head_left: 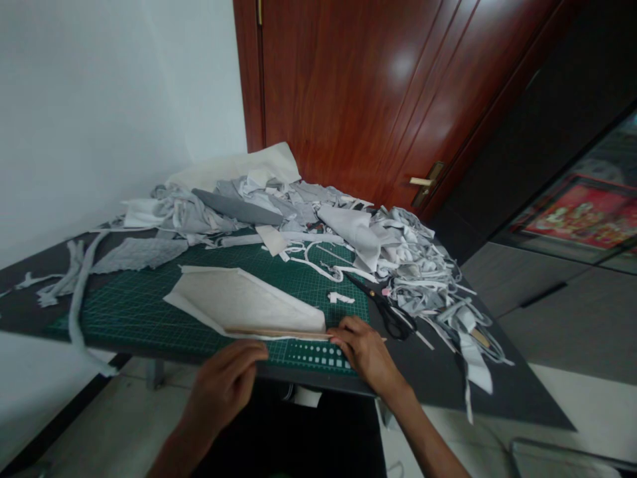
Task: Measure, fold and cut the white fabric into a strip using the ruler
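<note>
My right hand [365,352] was closed on a thin wooden strip [279,334], its fingertips appearing to pinch the strip near its right end. The strip ran along the lower edge of a pale cream cloth panel [243,302]. My left hand [223,392] sat curled just below, by the near edge of a green gridded cutting mat [303,285]. Its fingers were bent, but I could not tell whether it gripped anything or only rested there.

The panel lay flat on the left part of the mat, an angular, pointed shape with a faintly speckled face. It looked light, soft and limp, so I judged that it would sag if lifted by one corner. The stiff-looking wooden strip seemed the firmest place to take hold.

Just beyond my right hand, black-handled scissors [383,309] lay across the mat's right edge, blades pointing up and left, near a small white scrap [341,298]. Toward the far edge of the surface, a heap of grey and white fabric offcuts [318,212] spread along the back and down the right side, with white strips [308,255] curling onto the mat. The dark surface [448,378] met a white wall [99,99] on the left, and a reddish wooden door [348,86] stood behind it.
</note>
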A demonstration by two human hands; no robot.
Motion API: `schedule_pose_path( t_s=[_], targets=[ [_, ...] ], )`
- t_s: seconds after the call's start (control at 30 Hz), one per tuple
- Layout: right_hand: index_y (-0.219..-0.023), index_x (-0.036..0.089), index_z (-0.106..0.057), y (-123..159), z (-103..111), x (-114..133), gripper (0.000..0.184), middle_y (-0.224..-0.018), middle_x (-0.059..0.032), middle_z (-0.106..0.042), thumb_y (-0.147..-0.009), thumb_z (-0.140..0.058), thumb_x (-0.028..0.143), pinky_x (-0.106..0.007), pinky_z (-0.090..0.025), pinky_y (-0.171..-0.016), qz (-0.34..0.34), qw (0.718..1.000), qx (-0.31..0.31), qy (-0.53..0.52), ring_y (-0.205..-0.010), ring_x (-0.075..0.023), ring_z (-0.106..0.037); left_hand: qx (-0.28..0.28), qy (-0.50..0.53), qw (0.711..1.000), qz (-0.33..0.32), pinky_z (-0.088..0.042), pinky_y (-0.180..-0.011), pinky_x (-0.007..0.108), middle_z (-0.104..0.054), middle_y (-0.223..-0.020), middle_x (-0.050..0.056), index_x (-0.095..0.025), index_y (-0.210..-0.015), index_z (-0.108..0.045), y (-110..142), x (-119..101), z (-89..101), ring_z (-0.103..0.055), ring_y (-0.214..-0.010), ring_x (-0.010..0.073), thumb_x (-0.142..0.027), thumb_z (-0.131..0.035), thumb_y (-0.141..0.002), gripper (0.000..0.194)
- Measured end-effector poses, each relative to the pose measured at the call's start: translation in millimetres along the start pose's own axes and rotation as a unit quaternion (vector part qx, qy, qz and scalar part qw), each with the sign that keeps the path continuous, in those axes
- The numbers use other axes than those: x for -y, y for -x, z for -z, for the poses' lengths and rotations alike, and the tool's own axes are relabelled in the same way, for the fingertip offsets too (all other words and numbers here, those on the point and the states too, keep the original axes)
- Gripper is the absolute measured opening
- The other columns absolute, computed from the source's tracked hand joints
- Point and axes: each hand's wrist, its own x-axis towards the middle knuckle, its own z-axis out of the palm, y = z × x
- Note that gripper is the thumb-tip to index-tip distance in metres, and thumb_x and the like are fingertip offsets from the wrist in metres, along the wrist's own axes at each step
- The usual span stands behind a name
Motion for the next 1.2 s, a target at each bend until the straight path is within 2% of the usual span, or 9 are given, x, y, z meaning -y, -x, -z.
schedule_pose_path(
  t_s=[0.07, 0.17, 0.23, 0.3, 0.57, 0.8, 0.93, 1.07, 1.2],
  targets=[
    [-0.117, 0.027, -0.076, 1.8, -1.3, -0.6, 0.030, -0.099, -0.0056, -0.067, -0.107, -0.050, 0.037, -0.036, -0.051, -0.085, 0.006, 1.000, -0.004, 0.008, -0.096, -0.0230, -0.062, 0.003, -0.046, 0.997, 0.069, -0.058, -0.094, 0.030, -0.076, -0.105, 0.004, -0.023, -0.108, -0.068, -5.3, 27.7, 14.7, -0.073, -0.100, 0.0185, -0.016, -0.045, -0.097, 0.026],
    [-0.119, 0.027, -0.076, 3.0, -3.0, -2.1, 0.031, -0.098, -0.0059, -0.067, -0.107, -0.049, 0.037, -0.037, -0.051, -0.085, 0.012, 1.000, -0.012, 0.006, -0.095, -0.0226, -0.062, 0.049, -0.090, 0.989, 0.103, -0.056, -0.100, 0.040, -0.074, -0.115, 0.009, -0.019, -0.118, -0.066, -5.4, 65.8, 26.2, -0.070, -0.110, 0.0257, -0.028, -0.043, -0.097, 0.032],
    [-0.120, 0.027, -0.075, 3.0, -3.6, -3.0, 0.032, -0.098, -0.0059, -0.067, -0.107, -0.048, 0.038, -0.037, -0.051, -0.085, 0.015, 1.000, -0.014, 0.003, -0.095, -0.0225, -0.062, 0.096, -0.105, 0.983, 0.112, -0.055, -0.103, 0.043, -0.074, -0.119, 0.010, -0.019, -0.123, -0.064, 1.5, 81.0, 29.4, -0.069, -0.112, 0.0266, -0.031, -0.042, -0.097, 0.036],
    [-0.119, 0.026, -0.076, 2.9, -3.7, -3.4, 0.032, -0.098, -0.0060, -0.067, -0.107, -0.048, 0.038, -0.037, -0.051, -0.084, 0.018, 1.000, -0.014, 0.007, -0.095, -0.0228, -0.062, 0.106, -0.122, 0.979, 0.120, -0.052, -0.106, 0.045, -0.072, -0.122, 0.010, -0.019, -0.126, -0.062, 11.9, 86.3, 32.3, -0.068, -0.115, 0.0272, -0.032, -0.041, -0.099, 0.037],
    [-0.117, 0.026, -0.076, 2.7, -0.9, -1.1, 0.030, -0.097, -0.0062, -0.068, -0.107, -0.050, 0.036, -0.037, -0.052, -0.084, 0.020, 0.999, -0.016, 0.025, -0.094, -0.0231, -0.063, 0.049, -0.161, 0.981, 0.094, -0.044, -0.111, 0.053, -0.072, -0.118, 0.011, -0.022, -0.121, -0.061, 45.9, 70.1, 45.7, -0.065, -0.114, 0.0305, -0.024, -0.045, -0.097, 0.030],
    [-0.120, 0.027, -0.075, 2.4, -2.0, -1.5, 0.030, -0.099, -0.0059, -0.068, -0.106, -0.050, 0.036, -0.037, -0.051, -0.085, 0.017, 0.999, -0.009, 0.026, -0.095, -0.0231, -0.063, 0.023, -0.220, 0.971, 0.095, -0.045, -0.099, 0.056, -0.072, -0.111, 0.014, -0.020, -0.119, -0.062, 53.3, 59.9, 44.6, -0.065, -0.102, 0.0346, -0.022, -0.046, -0.097, 0.027],
    [-0.115, 0.025, -0.076, 2.7, -2.6, -2.1, 0.030, -0.098, -0.0062, -0.068, -0.106, -0.050, 0.037, -0.037, -0.051, -0.083, 0.018, 0.999, -0.014, 0.035, -0.093, -0.0227, -0.063, 0.030, -0.235, 0.967, 0.097, -0.046, -0.094, 0.054, -0.070, -0.109, 0.013, -0.022, -0.119, -0.063, 46.7, 59.5, 43.2, -0.062, -0.101, 0.0344, -0.020, -0.047, -0.095, 0.029],
    [-0.114, 0.025, -0.076, 2.2, -2.4, -2.1, 0.029, -0.098, -0.0064, -0.068, -0.107, -0.050, 0.037, -0.036, -0.052, -0.084, 0.019, 0.999, -0.014, 0.039, -0.093, -0.0225, -0.063, 0.024, -0.190, 0.977, 0.097, -0.047, -0.095, 0.052, -0.068, -0.105, 0.010, -0.025, -0.115, -0.066, 26.9, 56.7, 45.6, -0.063, -0.101, 0.0323, -0.019, -0.048, -0.093, 0.029],
    [-0.116, 0.026, -0.076, 1.9, -1.1, -1.3, 0.029, -0.098, -0.0063, -0.067, -0.107, -0.049, 0.034, -0.036, -0.052, -0.084, 0.022, 0.998, -0.010, 0.057, -0.093, -0.0223, -0.062, 0.095, -0.055, 0.992, 0.058, -0.053, -0.093, 0.038, -0.071, -0.106, 0.006, -0.025, -0.115, -0.063, -12.7, 50.9, 39.8, -0.066, -0.104, 0.0244, -0.022, -0.042, -0.098, 0.027]
  ],
)
